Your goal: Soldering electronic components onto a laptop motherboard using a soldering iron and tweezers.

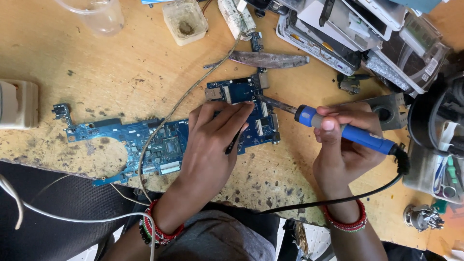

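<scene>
A long blue circuit board [121,133] lies across the scuffed wooden bench. My left hand [212,145] rests flat on its right part, fingers pointing toward the upper right, with a thin dark tool held under the fingers. My right hand [340,145] grips a blue-handled soldering iron [348,130]. The iron's metal tip [270,102] points left and touches the board near its upper right corner. A black cord [338,198] runs from the iron's handle back under my right wrist. Both wrists wear red beaded bracelets.
A thin wire [188,94] crosses the board toward the bench top. A flat metal blade [268,59], a small dirty tub [184,21] and a clear cup [99,14] sit behind. Stacked device parts [367,34] crowd the upper right. A white box [17,104] sits left.
</scene>
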